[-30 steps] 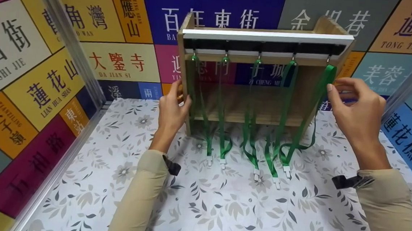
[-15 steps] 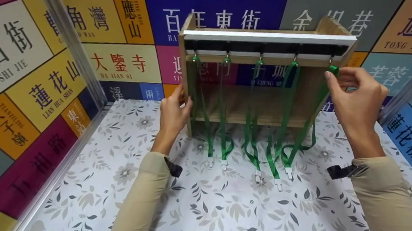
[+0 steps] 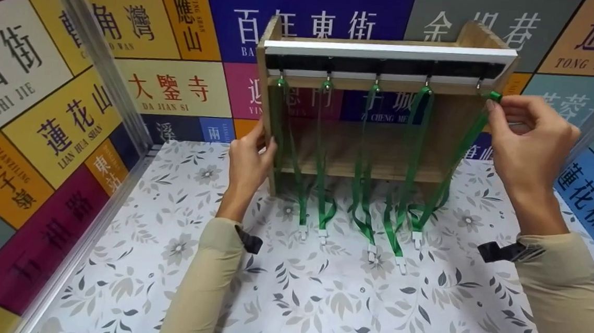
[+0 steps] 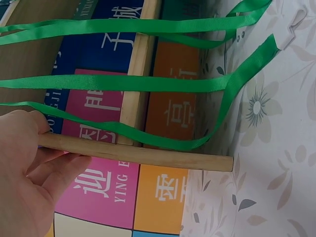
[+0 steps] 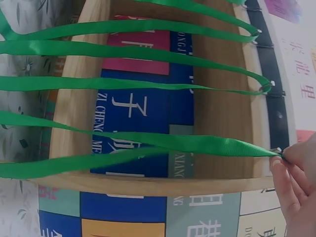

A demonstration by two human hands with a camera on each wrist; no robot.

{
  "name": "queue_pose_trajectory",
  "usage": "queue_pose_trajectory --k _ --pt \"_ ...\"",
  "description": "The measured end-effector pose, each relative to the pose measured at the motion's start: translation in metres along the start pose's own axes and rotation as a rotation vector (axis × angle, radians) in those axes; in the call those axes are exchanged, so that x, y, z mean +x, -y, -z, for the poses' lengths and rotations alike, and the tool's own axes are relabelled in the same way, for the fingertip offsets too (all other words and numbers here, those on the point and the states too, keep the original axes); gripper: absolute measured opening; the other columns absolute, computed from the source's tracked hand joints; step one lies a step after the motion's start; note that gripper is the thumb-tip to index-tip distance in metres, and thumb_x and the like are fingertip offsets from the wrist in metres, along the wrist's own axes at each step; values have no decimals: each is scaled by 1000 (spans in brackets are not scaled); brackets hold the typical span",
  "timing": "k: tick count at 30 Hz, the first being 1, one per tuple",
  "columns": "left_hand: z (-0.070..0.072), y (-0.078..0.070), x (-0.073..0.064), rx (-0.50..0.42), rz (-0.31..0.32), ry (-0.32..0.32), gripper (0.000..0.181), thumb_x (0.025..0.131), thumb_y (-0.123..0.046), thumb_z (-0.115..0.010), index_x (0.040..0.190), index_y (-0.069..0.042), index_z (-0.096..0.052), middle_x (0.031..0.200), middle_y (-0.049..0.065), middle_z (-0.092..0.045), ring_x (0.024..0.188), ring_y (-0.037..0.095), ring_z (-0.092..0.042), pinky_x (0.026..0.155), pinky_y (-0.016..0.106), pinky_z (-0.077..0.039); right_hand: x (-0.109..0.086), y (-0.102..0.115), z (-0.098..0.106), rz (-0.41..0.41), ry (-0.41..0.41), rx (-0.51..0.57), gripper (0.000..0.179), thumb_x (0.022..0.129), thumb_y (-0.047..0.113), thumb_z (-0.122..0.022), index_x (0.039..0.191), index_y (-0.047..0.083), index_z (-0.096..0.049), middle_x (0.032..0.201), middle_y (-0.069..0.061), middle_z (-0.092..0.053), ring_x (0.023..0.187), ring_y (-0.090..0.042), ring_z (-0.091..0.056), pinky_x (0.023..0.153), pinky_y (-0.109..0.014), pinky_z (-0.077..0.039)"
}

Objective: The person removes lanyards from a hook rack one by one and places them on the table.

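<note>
Colourful lettered walls (image 3: 177, 87) border a floral-patterned white tabletop (image 3: 314, 298).

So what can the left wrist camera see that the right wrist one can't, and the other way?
Only the left wrist view shows the left hand, gripping the wooden rack, and a white clip. Only the right wrist view shows the right hand, pinching a ribbon, and metal hooks. Both show green ribbons, the wooden rack and the flowery cloth.
</note>
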State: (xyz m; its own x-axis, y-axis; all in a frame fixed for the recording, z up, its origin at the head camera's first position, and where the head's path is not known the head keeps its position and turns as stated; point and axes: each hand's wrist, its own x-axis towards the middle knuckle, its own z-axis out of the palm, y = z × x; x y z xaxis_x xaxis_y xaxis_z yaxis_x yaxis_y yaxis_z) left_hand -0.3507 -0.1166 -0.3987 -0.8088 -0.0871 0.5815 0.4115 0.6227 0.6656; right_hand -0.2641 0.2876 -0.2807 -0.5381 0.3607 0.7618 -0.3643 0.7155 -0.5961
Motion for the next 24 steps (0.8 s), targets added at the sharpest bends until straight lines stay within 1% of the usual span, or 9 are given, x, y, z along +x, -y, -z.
queue_pose_trajectory --k 4,7,10,14,17,20,24 --pt "1 -1 1 -12 8 2 52 105 -13 -71 155 -18 -61 134 13 -77 121 26 -78 101 38 -64 3 2 6 -5 -13 -16 24 104 21 -74 117 2 -80 116 -14 -82 91 16 -65 90 -8 -55" --pt "1 -1 0 -13 16 11 52 105 -14 -70 156 -19 -61 135 12 -77 121 26 -77 102 38 -64 7 0 11 -24 -8 -12 24 105 25 -73 120 7 -79 121 -10 -82 100 14 -70 95 -11 -58" --pt "1 0 -1 -8 19 17 51 106 -15 -70 155 -18 -61 136 12 -77 122 27 -77 102 38 -64 8 -4 13 -30 13 -18 25 106 28 -71 122 10 -76 123 -9 -82 102 15 -72 95 -14 -59" --pt "1 0 -1 -5 14 13 48 106 -15 -70 153 -17 -62 136 12 -77 122 26 -77 101 37 -64 8 -8 15 -16 52 -40 25 106 26 -71 124 8 -76 123 -12 -81 103 15 -72 94 -14 -60" --pt "0 1 -1 -10 7 7 47 106 -15 -70 153 -15 -63 134 12 -77 120 26 -78 101 37 -64 8 -9 17 -23 71 -58 26 104 22 -73 124 6 -76 126 -12 -81 109 10 -74 97 -15 -59" --pt "0 1 -1 -9 0 4 48 106 -16 -70 153 -14 -63 132 12 -79 118 25 -79 100 37 -64 9 -10 20 -48 66 -67 25 103 21 -74 125 7 -77 127 -11 -80 112 6 -75 99 -15 -58" --pt "0 1 -1 -6 -3 1 50 105 -16 -70 155 -14 -61 131 12 -79 117 25 -79 100 37 -64 13 -11 26 -81 57 -60 27 103 23 -75 126 11 -79 128 -8 -80 113 6 -75 99 -14 -58"
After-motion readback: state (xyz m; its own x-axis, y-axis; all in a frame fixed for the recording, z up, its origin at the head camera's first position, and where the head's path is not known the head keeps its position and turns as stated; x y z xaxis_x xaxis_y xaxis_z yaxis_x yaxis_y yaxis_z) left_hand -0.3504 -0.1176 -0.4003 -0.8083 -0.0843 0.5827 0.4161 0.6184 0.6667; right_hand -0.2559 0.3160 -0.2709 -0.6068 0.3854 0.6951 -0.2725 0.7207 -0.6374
